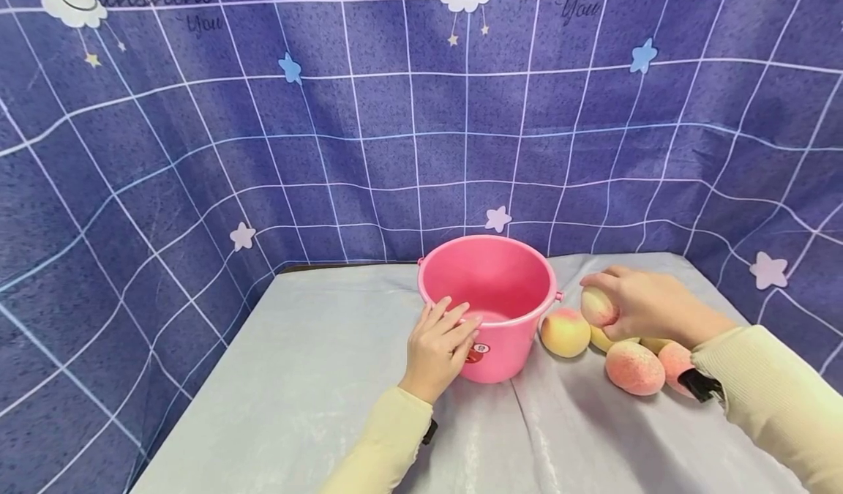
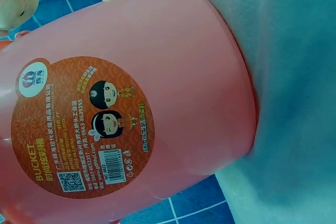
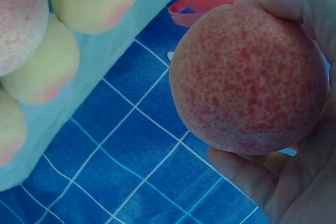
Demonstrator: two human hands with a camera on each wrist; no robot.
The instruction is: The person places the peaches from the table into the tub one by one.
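Observation:
A pink bucket (image 1: 507,340) stands upright on the table, with a round orange label (image 2: 84,129) on its side. My left hand (image 1: 437,347) rests on the bucket's near left rim, its fingers fairly straight and lying over the edge. To the right of the bucket, my right hand (image 1: 642,304) holds a peach (image 3: 252,77) with a red-speckled skin, thumb and fingers around it. That peach is raised above the other fruit. Close by the bucket lies a yellow peach (image 1: 565,333) with a pink blush.
A pinkish peach (image 1: 634,367) lies below my right hand, with another peach (image 1: 673,366) partly behind my sleeve. More yellow fruit (image 1: 602,338) shows between them. A grey cloth (image 1: 296,377) covers the table. Behind hangs a blue gridded curtain (image 1: 369,157).

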